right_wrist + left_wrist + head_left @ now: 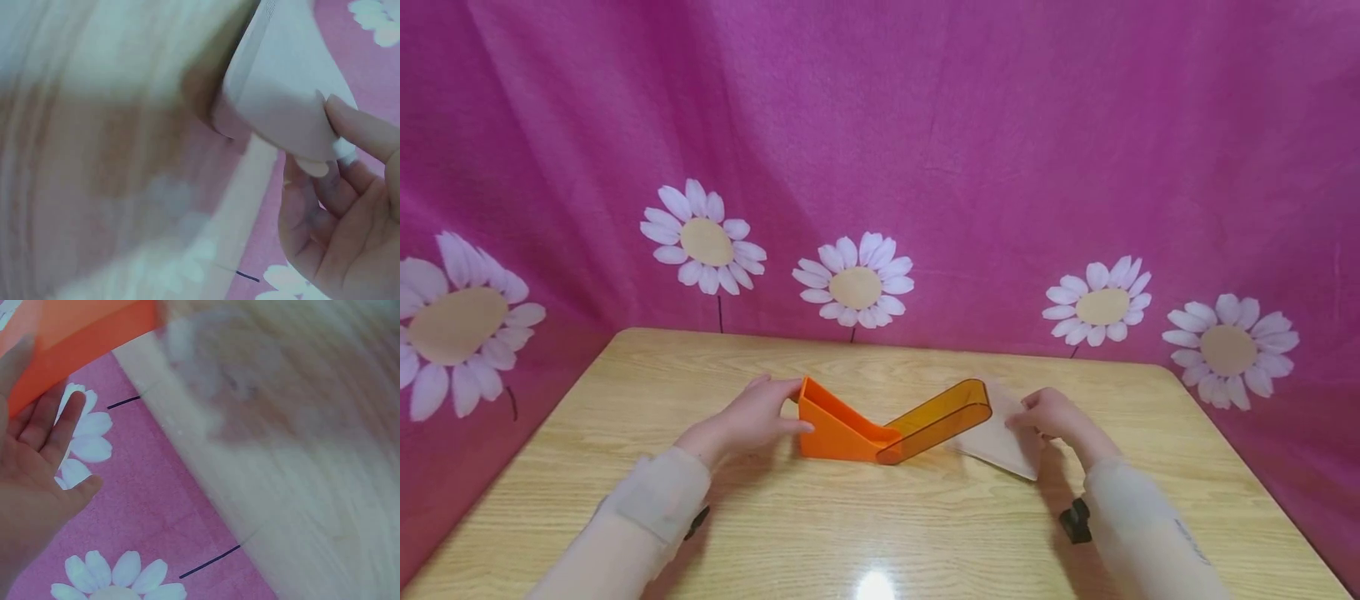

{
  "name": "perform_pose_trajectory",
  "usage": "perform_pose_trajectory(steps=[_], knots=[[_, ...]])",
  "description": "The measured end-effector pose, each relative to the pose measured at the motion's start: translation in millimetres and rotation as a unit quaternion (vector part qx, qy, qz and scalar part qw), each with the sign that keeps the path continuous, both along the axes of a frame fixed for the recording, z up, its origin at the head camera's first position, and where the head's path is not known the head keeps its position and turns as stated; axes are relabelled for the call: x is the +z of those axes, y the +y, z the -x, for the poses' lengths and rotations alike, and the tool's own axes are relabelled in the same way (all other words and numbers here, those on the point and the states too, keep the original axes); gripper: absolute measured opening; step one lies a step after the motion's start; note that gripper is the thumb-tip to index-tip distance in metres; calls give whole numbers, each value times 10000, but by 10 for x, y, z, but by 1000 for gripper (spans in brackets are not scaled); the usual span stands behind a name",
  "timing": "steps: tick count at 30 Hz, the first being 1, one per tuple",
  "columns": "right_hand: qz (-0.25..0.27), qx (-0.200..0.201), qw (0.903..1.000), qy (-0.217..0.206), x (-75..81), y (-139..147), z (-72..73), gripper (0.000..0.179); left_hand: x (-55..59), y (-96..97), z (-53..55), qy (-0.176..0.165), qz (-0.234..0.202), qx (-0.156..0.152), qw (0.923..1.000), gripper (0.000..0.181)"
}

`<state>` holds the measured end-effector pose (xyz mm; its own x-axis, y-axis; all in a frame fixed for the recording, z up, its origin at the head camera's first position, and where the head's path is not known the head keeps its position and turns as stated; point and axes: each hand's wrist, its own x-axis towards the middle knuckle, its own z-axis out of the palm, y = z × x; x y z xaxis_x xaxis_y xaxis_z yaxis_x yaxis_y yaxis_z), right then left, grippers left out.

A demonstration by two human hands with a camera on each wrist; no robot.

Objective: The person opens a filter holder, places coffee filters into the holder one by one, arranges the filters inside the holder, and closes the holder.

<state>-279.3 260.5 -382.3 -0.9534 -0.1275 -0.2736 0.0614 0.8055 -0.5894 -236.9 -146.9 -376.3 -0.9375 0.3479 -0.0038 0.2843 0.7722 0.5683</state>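
Orange holder x1 pinched btw L fingers, paper bundle x1 btw R fingers

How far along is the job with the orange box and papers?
Looks done: the lid stands open. In hand: the left hand holds the orange box; the right hand pinches the papers. Still to do, probably: putting the papers, still outside, into the box and closing the lid.
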Motion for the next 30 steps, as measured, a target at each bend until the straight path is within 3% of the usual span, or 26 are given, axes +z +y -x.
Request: perform_pose_trajectory(steps=[4,14,25,30], knots=[[-23,58,9999,-151,98,46,-16,35,47,18,22,-38,151,-54,9999,40],[47,175,9998,-52,290,115,-64,21,141,36,47,48,476,-188,9987,35],[-121,225,9975,652,546,194,-108,24,147,44,57,27,519,-187,9985,36],[-176,317,9922,1189,719,208,-145,22,157,55,59,-17,593,-110,9982,36]])
